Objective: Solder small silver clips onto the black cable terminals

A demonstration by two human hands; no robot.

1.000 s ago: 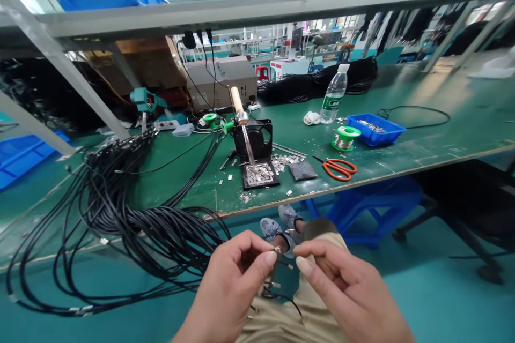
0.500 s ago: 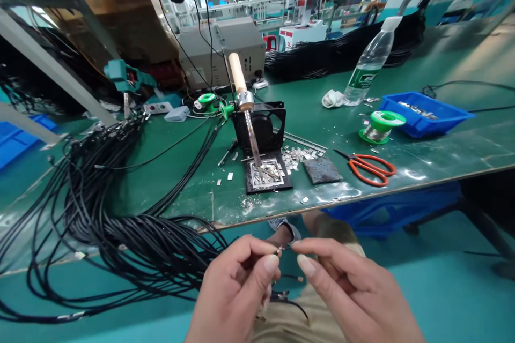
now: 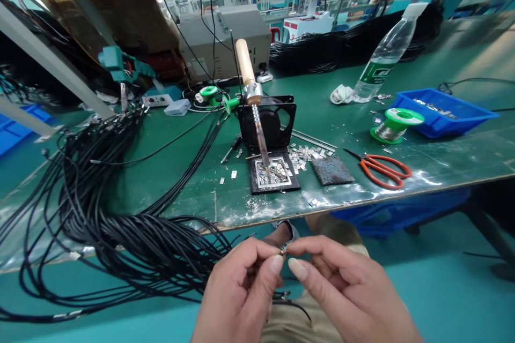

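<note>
Between thumb and forefinger, my left hand (image 3: 245, 284) pinches the end of a cable, where small coloured wires (image 3: 284, 250) stick out. The forefinger of my right hand (image 3: 341, 284) meets these wires from the other side, its thumb a little below; whether it grips one is too small to tell. Both hands are over my lap, in front of the bench edge. Beyond them a soldering iron (image 3: 252, 86) with a wooden handle leans tip down over a black plate (image 3: 256, 185) with small metal pieces. A large bundle of black cables (image 3: 153, 246) hangs over the edge at the left.
Right of the plate lie a dark square pad (image 3: 333, 171) and orange-handled scissors (image 3: 386, 170). Behind them are a solder spool (image 3: 396, 126), a blue tray (image 3: 462, 118) and a plastic bottle (image 3: 384, 56). A black fan (image 3: 267, 123) stands behind the plate.
My right hand has moved left, and its forefinger has come up to the wires at my left fingertips. The view has shifted slightly, so the bench things appear farther right.
</note>
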